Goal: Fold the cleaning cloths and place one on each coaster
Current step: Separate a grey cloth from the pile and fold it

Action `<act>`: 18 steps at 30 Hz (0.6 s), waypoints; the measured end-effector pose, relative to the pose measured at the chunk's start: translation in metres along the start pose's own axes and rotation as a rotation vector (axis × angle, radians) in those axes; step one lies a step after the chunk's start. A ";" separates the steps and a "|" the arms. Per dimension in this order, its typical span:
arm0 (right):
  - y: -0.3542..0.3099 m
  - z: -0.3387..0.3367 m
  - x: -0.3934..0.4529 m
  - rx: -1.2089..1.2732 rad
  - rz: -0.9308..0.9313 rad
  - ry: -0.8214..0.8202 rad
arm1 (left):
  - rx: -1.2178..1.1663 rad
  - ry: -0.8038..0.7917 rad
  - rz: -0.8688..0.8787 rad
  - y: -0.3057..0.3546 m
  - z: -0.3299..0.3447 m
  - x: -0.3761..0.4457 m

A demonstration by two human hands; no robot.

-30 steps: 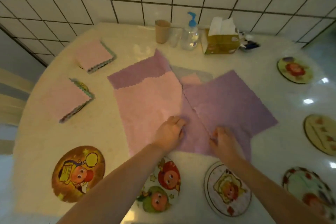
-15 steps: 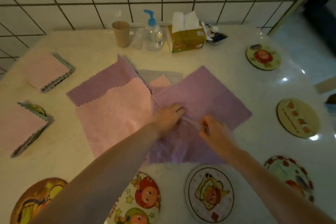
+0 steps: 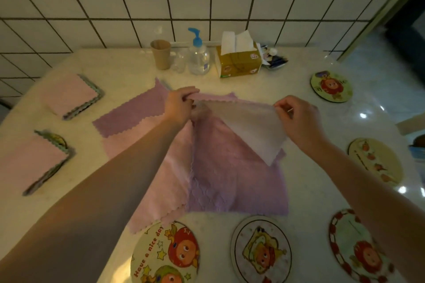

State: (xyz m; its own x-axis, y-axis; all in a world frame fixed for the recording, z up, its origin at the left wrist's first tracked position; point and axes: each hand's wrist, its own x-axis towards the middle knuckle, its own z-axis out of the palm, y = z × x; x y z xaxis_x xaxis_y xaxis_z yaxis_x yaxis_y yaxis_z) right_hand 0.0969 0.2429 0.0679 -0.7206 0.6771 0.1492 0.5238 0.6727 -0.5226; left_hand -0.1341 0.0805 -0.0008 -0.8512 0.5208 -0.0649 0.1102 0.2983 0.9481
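Observation:
A grey cleaning cloth [image 3: 253, 128] hangs stretched above the table, pinched at one corner by my left hand [image 3: 180, 104] and at another by my right hand [image 3: 296, 119]. Under it lie a spread purple cloth [image 3: 230, 181], a pink cloth [image 3: 165, 181] and another purple one [image 3: 128, 112]. Two folded pink cloths [image 3: 69, 95] [image 3: 30, 161] sit at the left, the nearer one on a coaster. Bare round cartoon coasters lie along the near edge [image 3: 165, 255] [image 3: 261, 250] [image 3: 354, 248] and at the right [image 3: 377, 161] [image 3: 331, 86].
Against the tiled wall stand a brown paper cup [image 3: 161, 54], a pump bottle with a blue top [image 3: 199, 53], a yellow tissue box [image 3: 239, 62] and some small items [image 3: 273, 60]. The table [image 3: 299, 80] ends at the right beside a shiny floor.
Both hands left the purple cloth, moved farther up the table and lifted the grey cloth from the pile, stretching it between them. The camera view shifted right.

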 end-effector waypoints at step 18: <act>-0.196 0.072 -0.123 0.419 -0.420 -0.197 | 0.619 0.334 0.339 -0.013 -0.286 -0.216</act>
State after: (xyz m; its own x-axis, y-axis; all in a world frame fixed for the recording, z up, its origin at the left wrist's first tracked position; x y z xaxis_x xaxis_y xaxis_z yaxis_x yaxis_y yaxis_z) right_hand 0.0497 0.0064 0.0914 -0.9176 0.2853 0.2770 -0.0169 0.6681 -0.7439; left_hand -0.0980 -0.2644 0.0897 -0.8183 0.4243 0.3877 0.5748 0.6088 0.5469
